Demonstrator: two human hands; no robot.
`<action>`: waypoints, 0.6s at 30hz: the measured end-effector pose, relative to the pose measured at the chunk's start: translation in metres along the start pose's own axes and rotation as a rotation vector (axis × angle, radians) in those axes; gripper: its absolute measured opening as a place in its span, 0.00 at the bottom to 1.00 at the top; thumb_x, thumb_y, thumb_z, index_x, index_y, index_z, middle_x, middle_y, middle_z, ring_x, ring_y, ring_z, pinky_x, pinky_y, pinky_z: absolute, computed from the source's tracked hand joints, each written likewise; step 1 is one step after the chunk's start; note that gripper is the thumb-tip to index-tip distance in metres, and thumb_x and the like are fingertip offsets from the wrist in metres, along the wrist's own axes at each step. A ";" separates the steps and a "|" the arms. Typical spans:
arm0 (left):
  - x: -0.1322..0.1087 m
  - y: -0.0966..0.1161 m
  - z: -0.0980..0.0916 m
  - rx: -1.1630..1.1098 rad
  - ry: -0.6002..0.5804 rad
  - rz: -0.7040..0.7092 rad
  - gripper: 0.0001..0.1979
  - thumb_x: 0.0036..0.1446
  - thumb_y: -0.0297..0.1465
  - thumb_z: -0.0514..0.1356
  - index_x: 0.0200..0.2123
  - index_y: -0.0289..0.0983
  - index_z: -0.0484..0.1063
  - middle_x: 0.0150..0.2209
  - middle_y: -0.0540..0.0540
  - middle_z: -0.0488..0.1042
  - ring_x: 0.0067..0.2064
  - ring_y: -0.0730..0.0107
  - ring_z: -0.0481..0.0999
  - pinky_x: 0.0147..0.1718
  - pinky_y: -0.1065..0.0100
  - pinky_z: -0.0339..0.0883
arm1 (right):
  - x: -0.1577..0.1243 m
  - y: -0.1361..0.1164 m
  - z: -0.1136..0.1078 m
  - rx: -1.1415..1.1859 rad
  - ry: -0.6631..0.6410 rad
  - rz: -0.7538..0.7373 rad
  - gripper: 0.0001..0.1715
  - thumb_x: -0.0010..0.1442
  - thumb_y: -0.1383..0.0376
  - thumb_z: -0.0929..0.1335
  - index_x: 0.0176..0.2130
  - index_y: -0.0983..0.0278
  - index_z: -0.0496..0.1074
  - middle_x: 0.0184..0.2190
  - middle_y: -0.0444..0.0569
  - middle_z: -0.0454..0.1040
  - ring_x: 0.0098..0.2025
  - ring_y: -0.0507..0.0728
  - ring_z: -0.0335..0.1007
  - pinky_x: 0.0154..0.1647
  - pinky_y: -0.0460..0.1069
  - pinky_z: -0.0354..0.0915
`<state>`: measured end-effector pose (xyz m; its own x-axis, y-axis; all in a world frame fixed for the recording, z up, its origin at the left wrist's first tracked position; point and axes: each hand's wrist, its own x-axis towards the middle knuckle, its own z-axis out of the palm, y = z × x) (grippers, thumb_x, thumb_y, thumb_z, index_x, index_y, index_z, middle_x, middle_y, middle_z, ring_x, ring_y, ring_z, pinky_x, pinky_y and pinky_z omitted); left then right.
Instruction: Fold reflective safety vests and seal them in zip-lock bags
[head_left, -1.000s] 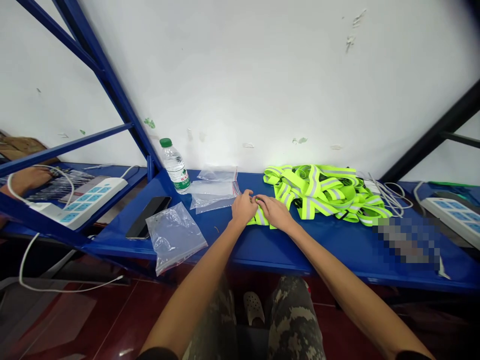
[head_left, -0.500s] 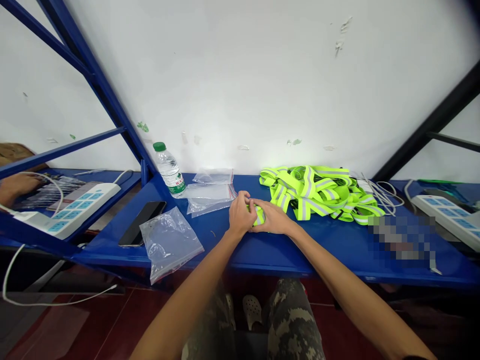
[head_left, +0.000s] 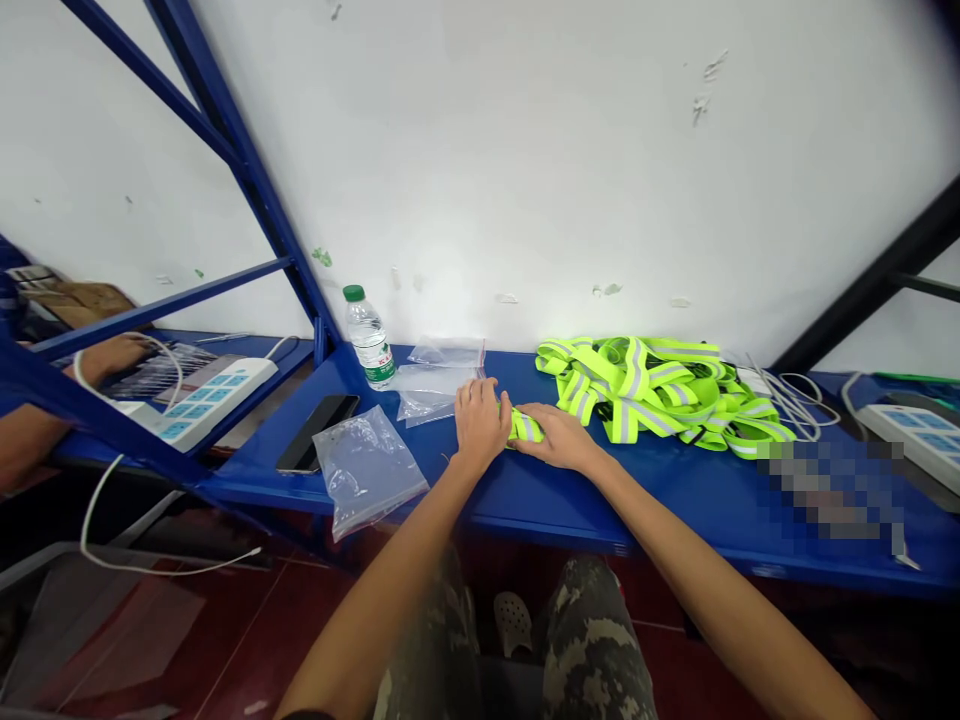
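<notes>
A short folded length of neon-yellow reflective strap (head_left: 525, 428) is held down on the blue steel shelf (head_left: 600, 510), between the left hand (head_left: 480, 425) and the right hand (head_left: 559, 438). The left grip is curled, its fingertips pressed to the strap's left end, though whether the strap is pinched cannot be told, as the fingers hide it; the right grip is laid out long, its fingers pressed against the strap from the right. A tangled pile of reflective strapping (head_left: 660, 395) is heaped just to the right and farther back, and stacked clear zip bags (head_left: 435, 385) are lying just to the left. A looser zip bag (head_left: 367, 470) is placed nearer, beside a smartphone (head_left: 319, 432) and below a water bottle (head_left: 369, 340). The fold could be sprung open if pressure from either side is eased. Loose strap ends could be snagged on the white cable (head_left: 787, 400) touching the pile's right side, dragging the heap out of place. The near bag, its corner over the shelf's edge, could be brushed off by a forearm, and the upright bottle could be tipped by a careless sweep to the left
</notes>
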<state>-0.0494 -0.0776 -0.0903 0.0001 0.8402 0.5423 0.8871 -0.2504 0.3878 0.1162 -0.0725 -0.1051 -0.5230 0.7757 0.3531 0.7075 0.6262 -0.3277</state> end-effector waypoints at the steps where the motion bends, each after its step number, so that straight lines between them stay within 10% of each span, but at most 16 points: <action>1: 0.001 -0.003 -0.004 0.041 -0.016 -0.011 0.16 0.66 0.34 0.48 0.52 0.34 0.67 0.54 0.36 0.71 0.61 0.52 0.63 0.62 0.49 0.51 | 0.000 0.001 0.002 -0.028 0.021 0.015 0.34 0.59 0.49 0.68 0.57 0.67 0.69 0.54 0.57 0.74 0.55 0.65 0.70 0.56 0.58 0.65; 9: -0.039 -0.036 -0.051 0.312 -0.170 -0.083 0.25 0.61 0.29 0.50 0.61 0.36 0.63 0.64 0.31 0.61 0.69 0.36 0.47 0.60 0.27 0.33 | 0.000 0.008 0.014 -0.108 0.093 0.027 0.35 0.61 0.45 0.65 0.58 0.65 0.69 0.54 0.56 0.74 0.55 0.66 0.71 0.56 0.60 0.65; 13: -0.058 -0.032 -0.056 0.269 -0.316 -0.357 0.30 0.62 0.35 0.48 0.66 0.34 0.55 0.68 0.27 0.51 0.69 0.30 0.43 0.53 0.20 0.39 | -0.001 0.007 0.015 -0.104 0.103 0.032 0.35 0.61 0.45 0.66 0.58 0.65 0.69 0.54 0.55 0.74 0.55 0.66 0.71 0.57 0.61 0.65; 18: -0.045 -0.009 -0.046 0.033 -0.327 -0.303 0.33 0.59 0.29 0.51 0.66 0.30 0.50 0.69 0.25 0.47 0.70 0.32 0.42 0.56 0.27 0.51 | -0.001 0.008 0.011 -0.102 0.087 0.017 0.35 0.61 0.46 0.66 0.58 0.65 0.69 0.54 0.56 0.74 0.54 0.65 0.71 0.56 0.59 0.66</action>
<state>-0.0785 -0.1356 -0.0844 -0.1206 0.9825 0.1421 0.8839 0.0411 0.4658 0.1173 -0.0677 -0.1177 -0.4706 0.7736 0.4243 0.7630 0.5983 -0.2447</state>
